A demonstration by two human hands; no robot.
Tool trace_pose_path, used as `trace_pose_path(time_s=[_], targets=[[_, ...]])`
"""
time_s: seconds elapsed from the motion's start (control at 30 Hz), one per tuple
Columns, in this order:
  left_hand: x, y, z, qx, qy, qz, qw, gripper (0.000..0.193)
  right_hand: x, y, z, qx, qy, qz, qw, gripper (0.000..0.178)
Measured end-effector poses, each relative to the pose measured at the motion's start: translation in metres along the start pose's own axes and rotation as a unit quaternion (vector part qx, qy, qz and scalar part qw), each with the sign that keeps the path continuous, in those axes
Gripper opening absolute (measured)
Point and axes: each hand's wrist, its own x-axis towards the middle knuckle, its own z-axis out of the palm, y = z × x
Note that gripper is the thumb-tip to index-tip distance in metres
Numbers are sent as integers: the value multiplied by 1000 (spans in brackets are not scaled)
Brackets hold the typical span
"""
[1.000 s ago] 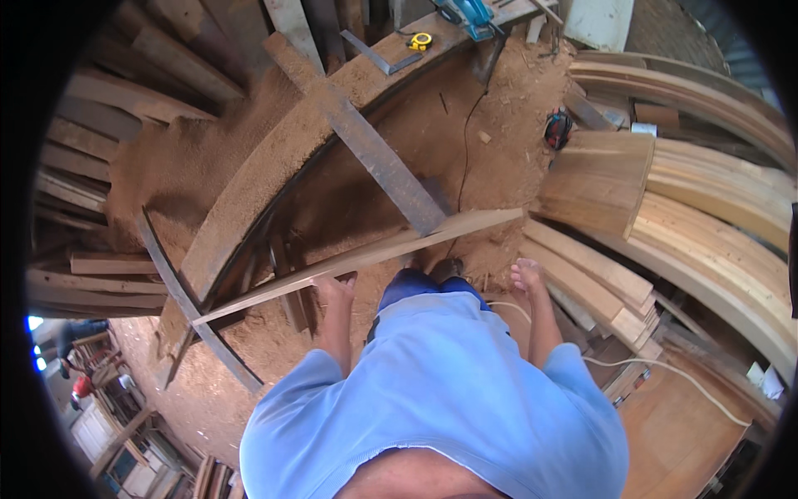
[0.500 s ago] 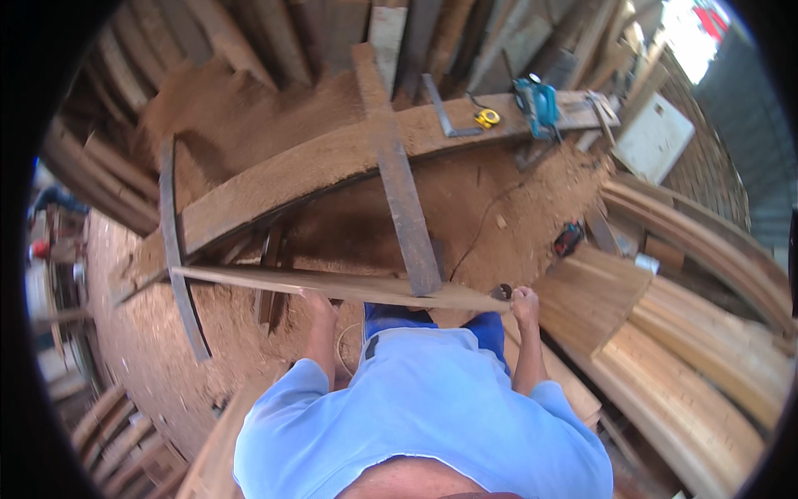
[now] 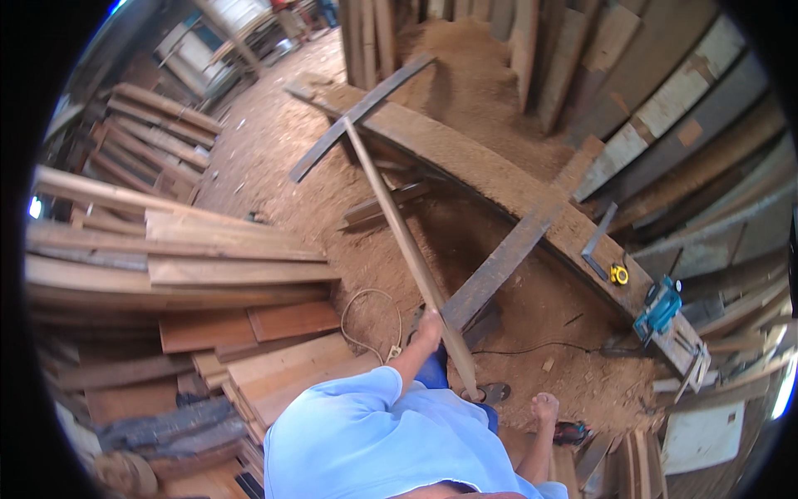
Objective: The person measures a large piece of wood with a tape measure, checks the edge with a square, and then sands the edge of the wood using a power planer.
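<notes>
A long, narrow wooden board [image 3: 399, 224] slants from a dark cross slat [image 3: 316, 155] at the far end down to beside my legs. My left hand [image 3: 428, 328] grips its edge close to a second dark cross slat [image 3: 503, 268], on which the board's near part seems to rest. To the right of the board's near end, my right hand [image 3: 545, 407] is off the wood, its fingers curled into a loose fist with nothing visible in it. Both slats lie across a thick, sawdust-covered plank [image 3: 465, 158].
On the plank's right end are a metal square [image 3: 597, 241], a yellow tape measure [image 3: 619, 274] and a teal power planer [image 3: 659, 309]. A red-and-black tool [image 3: 569, 432] lies near my right hand. Stacked boards [image 3: 241, 270] fill the left; a cable [image 3: 540, 347] crosses the sawdust.
My view and body have turned left. My right hand has let go of the board's near end and moved away from it, while my left hand still holds the board.
</notes>
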Motion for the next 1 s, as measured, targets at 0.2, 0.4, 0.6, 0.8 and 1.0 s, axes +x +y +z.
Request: trace_pose_path(time_s=[0.2,0.4,0.6,0.8,1.0], targets=[[-72,-21,9,48,-15,2,999,40,59,-6,-42,-128,46,-180,974,25],[-56,-37,22,111,-33,46,992,40,77,-123,-54,-298,82,-179,934,29],[-66,-32,20,59,-91,-53,993,47,98,-233,-46,-400,113,-223,882,58],[-96,12,17,86,-20,-71,994,44,193,-293,-53,-471,175,-236,832,67],[-109,17,11,86,67,-55,993,40,289,-284,-45,-543,117,-300,775,43]])
